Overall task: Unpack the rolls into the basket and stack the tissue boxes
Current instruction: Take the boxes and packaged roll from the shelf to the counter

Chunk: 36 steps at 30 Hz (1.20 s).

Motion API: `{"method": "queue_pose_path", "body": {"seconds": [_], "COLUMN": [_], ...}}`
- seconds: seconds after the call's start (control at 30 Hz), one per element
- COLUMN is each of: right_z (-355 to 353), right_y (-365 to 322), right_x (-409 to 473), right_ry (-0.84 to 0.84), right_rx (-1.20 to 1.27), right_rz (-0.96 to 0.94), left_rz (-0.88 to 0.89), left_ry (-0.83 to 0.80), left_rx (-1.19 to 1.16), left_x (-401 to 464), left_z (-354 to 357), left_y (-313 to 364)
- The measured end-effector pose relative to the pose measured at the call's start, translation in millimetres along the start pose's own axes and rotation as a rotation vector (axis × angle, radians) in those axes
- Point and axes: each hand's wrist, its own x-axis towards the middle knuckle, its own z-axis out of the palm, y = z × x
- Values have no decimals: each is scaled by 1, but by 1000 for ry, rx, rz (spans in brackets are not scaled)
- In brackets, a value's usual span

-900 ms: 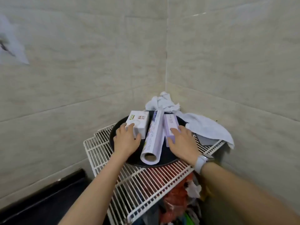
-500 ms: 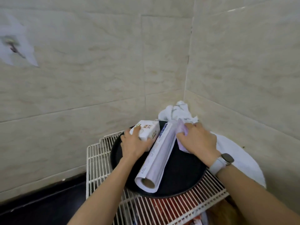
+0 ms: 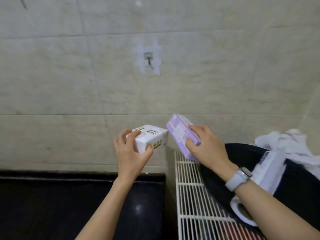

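My left hand (image 3: 129, 153) grips a white tissue box (image 3: 150, 137) with green print, held in the air over the dark counter near the wall. My right hand (image 3: 206, 144) grips a purple tissue box (image 3: 180, 134), tilted, just right of the white one; their corners nearly touch. A long wrapped roll (image 3: 266, 172) lies on the round black tray (image 3: 299, 184) at the right, partly behind my right forearm.
The tray sits on a white wire rack (image 3: 190, 196). A crumpled white cloth (image 3: 290, 146) lies at the tray's far side. A dark counter (image 3: 69, 205) spreads at lower left. A taped hook (image 3: 149, 59) is on the tiled wall.
Both hands have lifted their tissue boxes off the tray and carried them left, over the rack's edge and counter. The view has swung left; the roll stays on the tray.
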Motion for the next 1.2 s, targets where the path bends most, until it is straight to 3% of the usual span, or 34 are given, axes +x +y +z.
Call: {"method": "queue_pose_path", "body": {"seconds": [0.2,0.33,0.43,0.57,0.73,0.9,1.03,1.2], "right_z": [135,224,278,321,347,355,342,276], "right_y": [-109,-157,-165,-145,-118,-112,-111,-110], "right_x": [-24,-64,-106,-168,-230,-229,-199,-133], "right_ry": [-396,-586,-610,-492,-575,-726,-834,-617], "right_rx": [-85,-156,-188,-196,-132,120,129,59], "right_rz": [-77,-107,-76,17,136,130,114,111], "left_rz": [-302,-487,-570,-617,-583,-616,-653,-551], "left_ry": [167,76,0,-71,-196,-494,-606,-590], "left_rx": [160,313,357,335,297,276,498,371], "left_x": [-47,-86,-113,-152,-193,-217,-200,-139], "left_z": [-112,-160,-176,-175,-166,-163,-151,-117], "left_y": [-140,-216,-252,-281,-293,-302,-292,-238]}}
